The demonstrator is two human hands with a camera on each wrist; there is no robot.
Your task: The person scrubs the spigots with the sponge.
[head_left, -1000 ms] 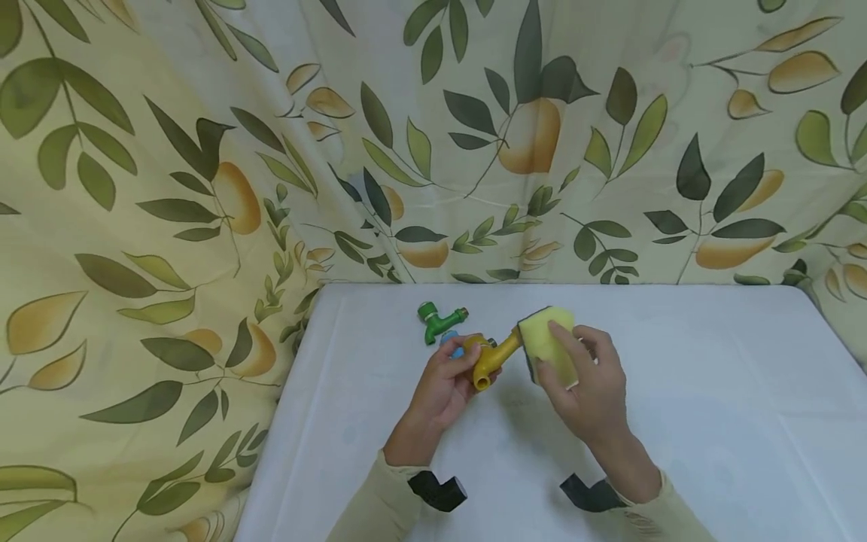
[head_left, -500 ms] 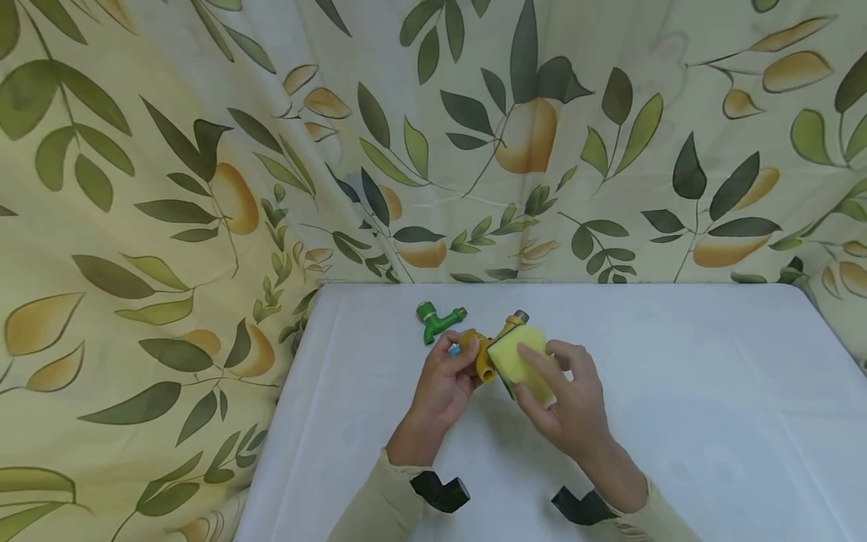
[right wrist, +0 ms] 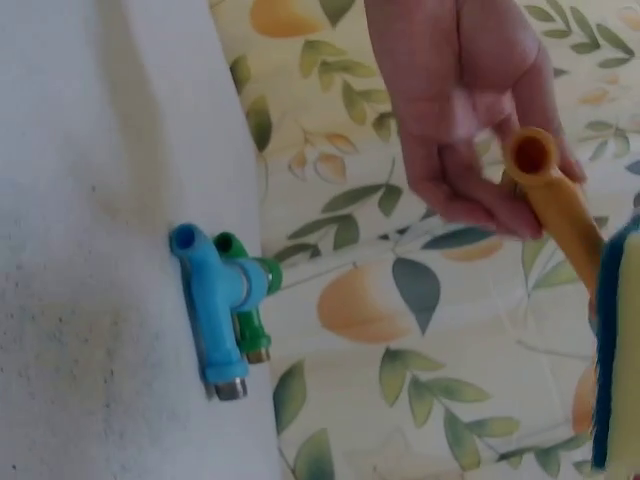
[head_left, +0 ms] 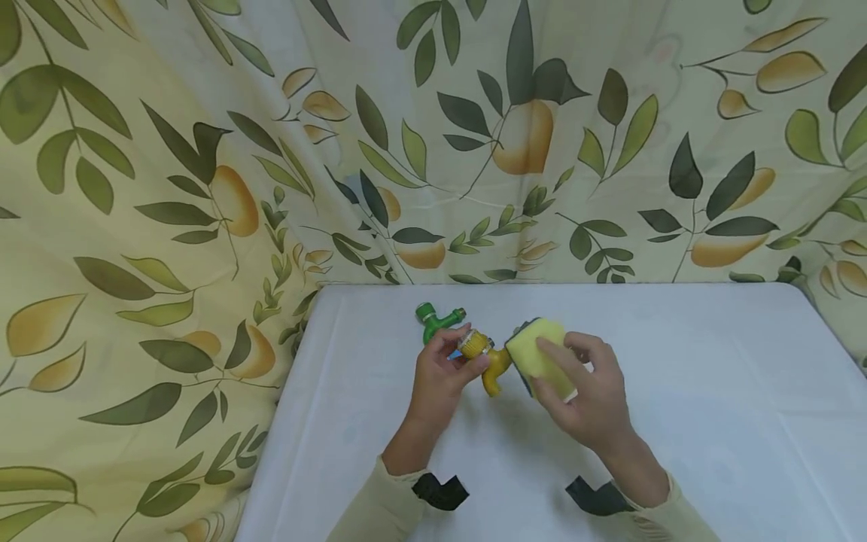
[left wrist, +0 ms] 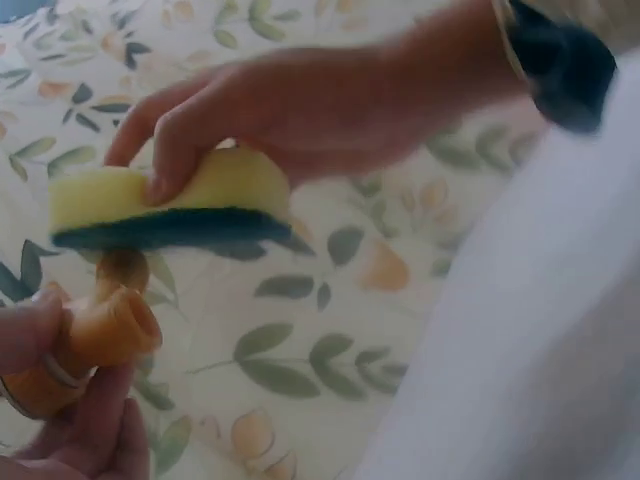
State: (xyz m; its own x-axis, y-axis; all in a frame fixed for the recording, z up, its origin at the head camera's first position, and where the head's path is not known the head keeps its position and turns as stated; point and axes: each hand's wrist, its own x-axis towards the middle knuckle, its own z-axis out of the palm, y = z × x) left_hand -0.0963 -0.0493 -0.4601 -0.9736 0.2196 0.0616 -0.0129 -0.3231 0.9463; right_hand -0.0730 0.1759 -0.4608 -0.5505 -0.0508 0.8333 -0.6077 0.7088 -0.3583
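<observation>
My left hand (head_left: 436,380) grips a yellow plastic faucet (head_left: 498,367) by its round knob, with the spout hanging down. In my right hand (head_left: 592,391) is a yellow sponge (head_left: 542,350) with a dark green scouring side, pinched between fingers and thumb. That scouring side lies against the faucet's threaded end, which the sponge mostly hides in the head view. From the left wrist view, the sponge (left wrist: 170,205) sits right over the faucet (left wrist: 115,325). In the right wrist view only the edge of the sponge (right wrist: 620,350) shows beside the faucet (right wrist: 560,200).
A green faucet (head_left: 440,320) lies on the white table (head_left: 711,391) just behind my left hand. A blue faucet (right wrist: 212,310) lies beside it, mostly hidden by the hand in the head view. A leaf-patterned curtain (head_left: 609,188) hangs behind the table.
The sponge slid left and down along the yellow faucet, then back right and up toward its end. My left hand has turned the faucet, so its knob now faces up.
</observation>
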